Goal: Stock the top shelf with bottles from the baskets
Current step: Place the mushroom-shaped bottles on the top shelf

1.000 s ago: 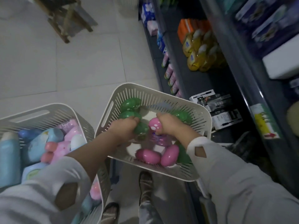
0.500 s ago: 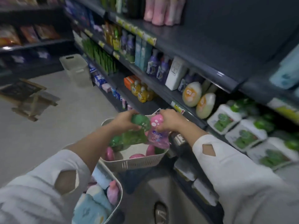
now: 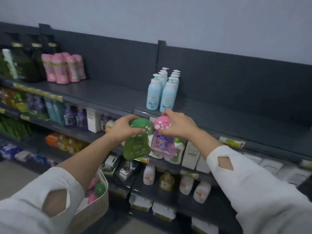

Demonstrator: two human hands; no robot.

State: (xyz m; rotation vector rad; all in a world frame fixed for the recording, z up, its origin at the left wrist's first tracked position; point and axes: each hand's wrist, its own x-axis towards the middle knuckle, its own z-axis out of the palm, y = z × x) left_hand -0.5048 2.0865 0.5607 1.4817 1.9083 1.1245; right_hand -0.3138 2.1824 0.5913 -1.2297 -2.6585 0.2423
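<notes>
The top shelf [image 3: 104, 97] stands mostly bare between the pink pouches [image 3: 64, 68] and the blue pump bottles [image 3: 162, 92]. The basket [image 3: 94, 211], right under the hands 1 second ago, now sits low at the person's left with a few bottles left in it. The 2 picked bottles have come up out of it: the green bottle [image 3: 137, 147] hangs from the left hand [image 3: 123, 128], grip closed round its cap, and the pink bottle [image 3: 163, 146] from the right hand [image 3: 180, 125] the same way, both just below the shelf's front edge, so I'd say only the setting down remains.
</notes>
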